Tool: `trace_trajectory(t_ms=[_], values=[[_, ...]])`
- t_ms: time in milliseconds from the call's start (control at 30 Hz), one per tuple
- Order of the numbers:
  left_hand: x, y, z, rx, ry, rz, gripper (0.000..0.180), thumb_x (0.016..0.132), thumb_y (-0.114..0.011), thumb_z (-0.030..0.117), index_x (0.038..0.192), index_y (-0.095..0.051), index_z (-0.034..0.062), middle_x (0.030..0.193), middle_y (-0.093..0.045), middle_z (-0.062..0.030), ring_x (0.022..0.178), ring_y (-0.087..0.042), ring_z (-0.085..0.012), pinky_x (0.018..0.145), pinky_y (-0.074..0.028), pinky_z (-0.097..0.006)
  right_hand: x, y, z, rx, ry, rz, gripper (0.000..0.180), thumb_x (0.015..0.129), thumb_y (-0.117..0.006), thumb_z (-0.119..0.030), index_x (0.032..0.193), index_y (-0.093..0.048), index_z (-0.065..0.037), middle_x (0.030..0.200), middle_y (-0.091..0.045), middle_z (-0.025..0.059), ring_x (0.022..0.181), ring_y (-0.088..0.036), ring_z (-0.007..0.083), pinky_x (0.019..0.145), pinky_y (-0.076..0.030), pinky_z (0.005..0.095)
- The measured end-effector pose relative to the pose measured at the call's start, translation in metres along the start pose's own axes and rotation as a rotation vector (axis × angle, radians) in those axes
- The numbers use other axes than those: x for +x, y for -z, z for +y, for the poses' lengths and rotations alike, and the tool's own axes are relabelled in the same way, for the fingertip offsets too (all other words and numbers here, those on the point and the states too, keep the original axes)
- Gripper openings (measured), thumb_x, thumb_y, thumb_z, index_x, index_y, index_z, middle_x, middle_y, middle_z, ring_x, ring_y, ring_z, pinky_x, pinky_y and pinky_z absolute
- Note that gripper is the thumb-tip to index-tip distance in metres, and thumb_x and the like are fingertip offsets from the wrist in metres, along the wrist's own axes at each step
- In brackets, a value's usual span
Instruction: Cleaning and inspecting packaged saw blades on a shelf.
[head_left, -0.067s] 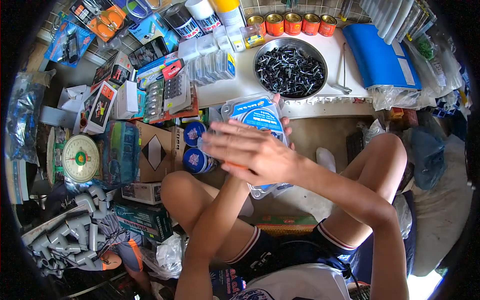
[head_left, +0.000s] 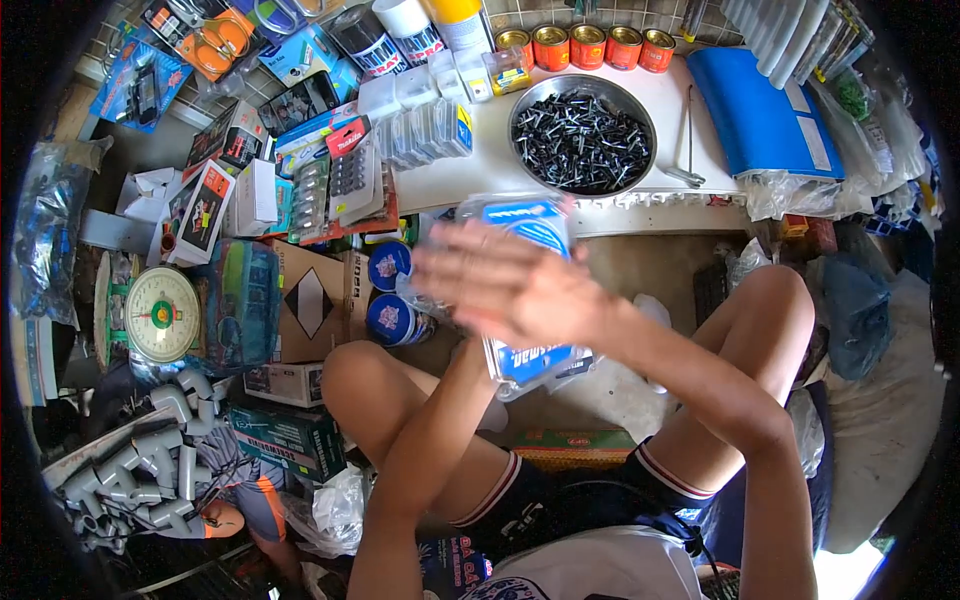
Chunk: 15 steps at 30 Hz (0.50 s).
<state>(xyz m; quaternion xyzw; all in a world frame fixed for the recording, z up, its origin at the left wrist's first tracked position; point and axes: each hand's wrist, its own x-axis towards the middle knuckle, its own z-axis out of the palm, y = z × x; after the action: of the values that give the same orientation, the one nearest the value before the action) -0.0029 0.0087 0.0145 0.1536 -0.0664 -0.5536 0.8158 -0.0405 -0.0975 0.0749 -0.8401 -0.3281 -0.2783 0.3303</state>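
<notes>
While the left hand (head_left: 580, 251) supports the pack (head_left: 527, 366) from behind, at the centre of the frame, the right hand (head_left: 525, 292) lies across its middle. The pack, a clear plastic case with blue card, has its long axis running roughly up and down the frame, its top end toward the counter (head_left: 480, 178) and its lower end between the knees. Against that axis the right hand is set crosswise, fingers toward the left of the frame and wrist toward the right, so the pack lies directly under its palm, showing above and below it. The right hand is flat, its fingers stretched out and gripping nothing that shows; motion blurs it, and I cannot tell whether the palm touches the plastic. The left hand is clasped on the pack, as far as can be seen: most of it is hidden, with only fingers appearing at the pack's right edge. It is the nearer one, in contact at the back, while the right is on the camera's side, and the forearms cross below. Left of the right fingertips, near them, are two blue-lidded tubs (head_left: 388, 318). Beyond the top end of the pack, at upper centre and slightly right, a metal bowl (head_left: 653, 140) of dark screws (head_left: 580, 140) sits on the counter, with a long metal tool (head_left: 688, 178) just beside it and orange-red cans (head_left: 587, 48) in a row behind.
</notes>
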Motion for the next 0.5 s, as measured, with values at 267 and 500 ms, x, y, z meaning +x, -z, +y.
trace_trajectory(t_ms=[267, 500], values=[[0.005, -0.012, -0.003, -0.27, 0.034, -0.066, 0.085, 0.097, -0.068, 0.044, 0.165, -0.016, 0.0369, 0.132, -0.058, -0.01, 0.126, -0.056, -0.0312, 0.108, -0.042, -0.064, -0.016, -0.004, -0.013, -0.049, -0.108, 0.016, 0.042, 0.094, -0.063, -0.015, 0.135, -0.065, -0.006, 0.147, -0.057, 0.0138, 0.146, -0.045, 0.0344, 0.12, -0.037, 0.0483], [0.035, 0.034, 0.068, 0.002, -0.208, -0.303, 0.049, 0.112, -0.036, 0.037, 0.16, -0.034, 0.026, 0.118, -0.065, 0.0012, 0.114, -0.06, -0.0165, 0.1, -0.041, -0.055, -0.032, -0.01, -0.011, -0.225, 0.013, 0.028, 0.047, 0.086, -0.073, -0.018, 0.133, -0.067, -0.01, 0.15, -0.054, 0.0137, 0.143, -0.047, 0.0355, 0.119, -0.041, 0.0465]])
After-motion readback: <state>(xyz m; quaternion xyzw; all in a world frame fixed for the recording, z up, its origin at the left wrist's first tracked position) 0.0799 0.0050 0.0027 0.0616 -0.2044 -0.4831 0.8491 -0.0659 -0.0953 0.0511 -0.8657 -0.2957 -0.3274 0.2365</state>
